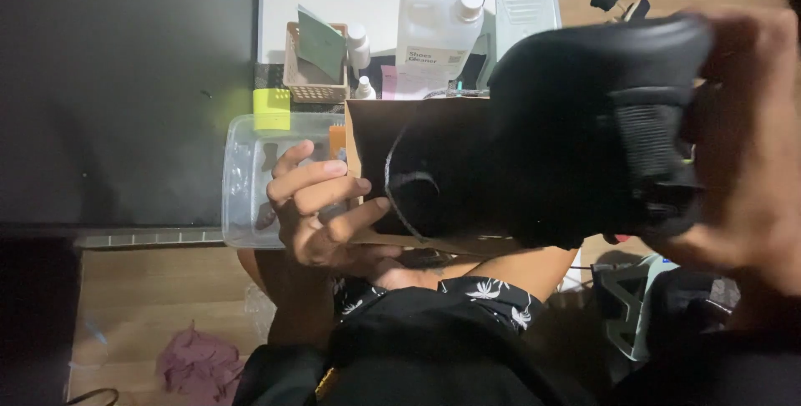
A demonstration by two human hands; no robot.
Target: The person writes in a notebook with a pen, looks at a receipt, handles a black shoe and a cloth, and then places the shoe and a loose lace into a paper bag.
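Note:
A black shoe (567, 139) is held up close to the camera and fills the middle right of the view. My right hand (751, 147) is blurred and grips it at its ribbed end. My left hand (321, 206) is at the centre left with its fingers apart. Its thumb reaches toward the shoe's rounded toe and holds nothing. Behind the shoe lies a brown cardboard piece (371, 131). A clear plastic container (246, 181) sits just behind my left hand.
A white jug (434, 30), small white bottles (357, 43) and a small basket (313, 68) with a green card stand on the white surface behind. A yellow-green block (271, 108) tops the container. A dark panel (125, 80) fills the left; a purple cloth (196, 364) lies on the wooden floor.

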